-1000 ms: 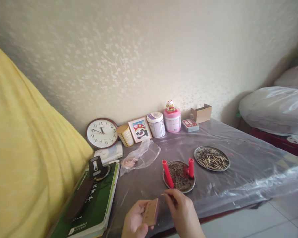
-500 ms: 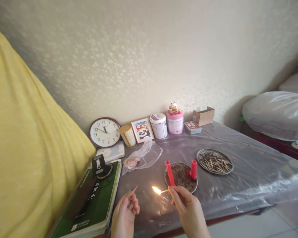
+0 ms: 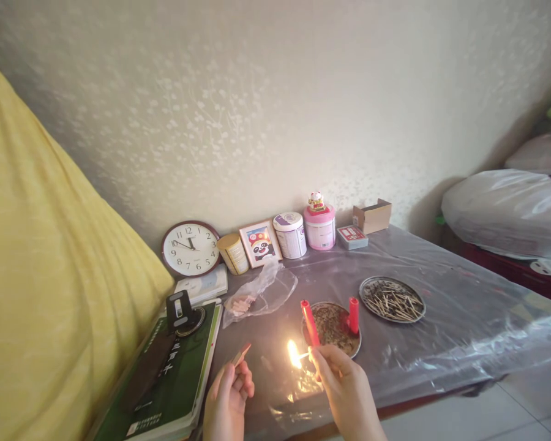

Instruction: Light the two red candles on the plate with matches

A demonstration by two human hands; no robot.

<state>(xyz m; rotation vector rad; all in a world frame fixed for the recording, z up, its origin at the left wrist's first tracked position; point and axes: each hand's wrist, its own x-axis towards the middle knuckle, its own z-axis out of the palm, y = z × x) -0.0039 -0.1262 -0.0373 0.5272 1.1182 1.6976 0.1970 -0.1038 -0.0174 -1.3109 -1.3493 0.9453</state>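
Right hand (image 3: 344,386) pinched shut on a lit match (image 3: 303,354), flame just beside the leaning red candle (image 3: 309,323). Left hand (image 3: 227,398) closed round a matchbox (image 3: 241,354). Flame low over plastic-covered tabletop (image 3: 441,343): risked melting the sheet, or scorching fingertips.
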